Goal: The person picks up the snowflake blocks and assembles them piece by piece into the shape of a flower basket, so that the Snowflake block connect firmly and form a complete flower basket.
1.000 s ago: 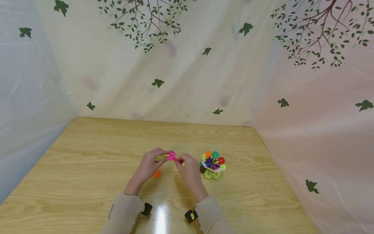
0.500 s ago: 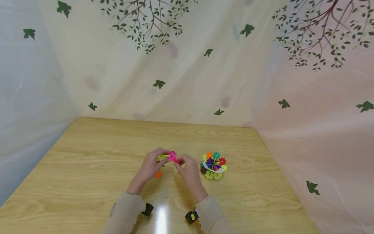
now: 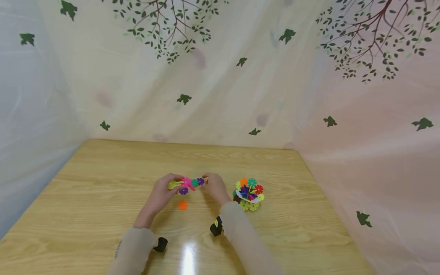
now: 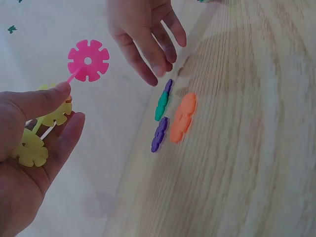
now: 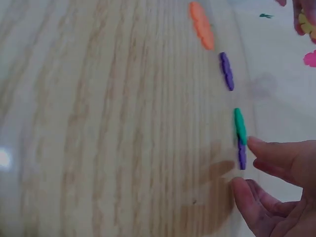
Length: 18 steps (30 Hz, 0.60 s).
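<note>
My left hand [image 3: 160,194] grips a chain of notched plastic snowflake discs above the table. Its pink disc [image 4: 89,60] sticks out past the thumb, and yellow discs [image 4: 32,150] lie against the palm and fingers. Nothing is held by my right hand [image 5: 276,182]; its thumb and fingers are spread apart, close by a purple disc [image 5: 242,157] and a green disc [image 5: 239,122] that overlap on the table. Another purple disc [image 4: 159,134] lies beside them, nearer my left hand. Closer to me is a flat orange disc [image 3: 182,205].
A many-coloured cluster of joined discs [image 3: 249,194] stands on the wooden table [image 3: 295,233], to the right of my right hand. Behind the table hangs a pale curtain [image 3: 213,95] printed with leaves and birds. Black cameras [image 3: 160,244] are strapped at both wrists.
My right hand has let go of the pink disc and reached forward to the loose discs. My left hand has drawn left with the chain, uncovering the green and purple discs.
</note>
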Available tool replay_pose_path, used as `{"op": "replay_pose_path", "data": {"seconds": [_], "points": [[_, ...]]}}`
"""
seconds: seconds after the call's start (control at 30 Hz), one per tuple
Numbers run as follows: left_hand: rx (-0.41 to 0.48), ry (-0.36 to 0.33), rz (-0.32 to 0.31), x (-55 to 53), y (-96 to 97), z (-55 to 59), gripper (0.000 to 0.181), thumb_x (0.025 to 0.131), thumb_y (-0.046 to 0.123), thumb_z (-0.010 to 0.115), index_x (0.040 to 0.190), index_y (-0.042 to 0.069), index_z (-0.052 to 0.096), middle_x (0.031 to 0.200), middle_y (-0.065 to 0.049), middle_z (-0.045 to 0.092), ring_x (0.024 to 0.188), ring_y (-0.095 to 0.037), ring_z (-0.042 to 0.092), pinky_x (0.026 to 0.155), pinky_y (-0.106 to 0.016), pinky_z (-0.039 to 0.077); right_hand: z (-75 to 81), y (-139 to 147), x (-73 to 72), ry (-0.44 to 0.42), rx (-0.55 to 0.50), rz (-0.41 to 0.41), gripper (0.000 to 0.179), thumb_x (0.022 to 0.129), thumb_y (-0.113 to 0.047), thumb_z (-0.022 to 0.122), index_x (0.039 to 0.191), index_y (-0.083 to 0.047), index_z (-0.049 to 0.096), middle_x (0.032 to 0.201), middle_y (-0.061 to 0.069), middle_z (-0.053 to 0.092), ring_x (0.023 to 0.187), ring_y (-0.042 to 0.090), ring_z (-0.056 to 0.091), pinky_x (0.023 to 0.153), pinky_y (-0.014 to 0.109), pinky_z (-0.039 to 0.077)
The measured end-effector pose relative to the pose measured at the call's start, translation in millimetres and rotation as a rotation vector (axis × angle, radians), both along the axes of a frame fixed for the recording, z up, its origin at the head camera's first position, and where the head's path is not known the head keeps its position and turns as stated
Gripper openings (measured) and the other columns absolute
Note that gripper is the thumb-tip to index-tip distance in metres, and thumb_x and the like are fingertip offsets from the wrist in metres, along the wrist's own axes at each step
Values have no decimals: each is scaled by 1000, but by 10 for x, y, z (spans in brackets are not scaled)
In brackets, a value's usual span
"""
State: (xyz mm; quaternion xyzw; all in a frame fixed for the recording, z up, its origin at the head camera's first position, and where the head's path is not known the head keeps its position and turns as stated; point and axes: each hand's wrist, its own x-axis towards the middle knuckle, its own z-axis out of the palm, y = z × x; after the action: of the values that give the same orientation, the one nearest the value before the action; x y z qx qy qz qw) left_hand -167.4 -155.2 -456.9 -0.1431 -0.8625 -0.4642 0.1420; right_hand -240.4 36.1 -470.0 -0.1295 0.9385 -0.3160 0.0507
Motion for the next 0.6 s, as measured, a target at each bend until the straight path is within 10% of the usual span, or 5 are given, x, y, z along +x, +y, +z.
{"op": "replay_pose_path", "data": {"seconds": [0.6], "points": [[11, -37, 24, 20, -136, -2, 28, 86, -2, 68, 114, -1, 65, 110, -18, 67, 102, -34, 64, 69, -22, 60, -65, -171, -87, -2, -106, -54, 9, 83, -14, 75, 90, -9, 72, 86, 4, 71, 73, 13, 60, 65, 25, 51]]}}
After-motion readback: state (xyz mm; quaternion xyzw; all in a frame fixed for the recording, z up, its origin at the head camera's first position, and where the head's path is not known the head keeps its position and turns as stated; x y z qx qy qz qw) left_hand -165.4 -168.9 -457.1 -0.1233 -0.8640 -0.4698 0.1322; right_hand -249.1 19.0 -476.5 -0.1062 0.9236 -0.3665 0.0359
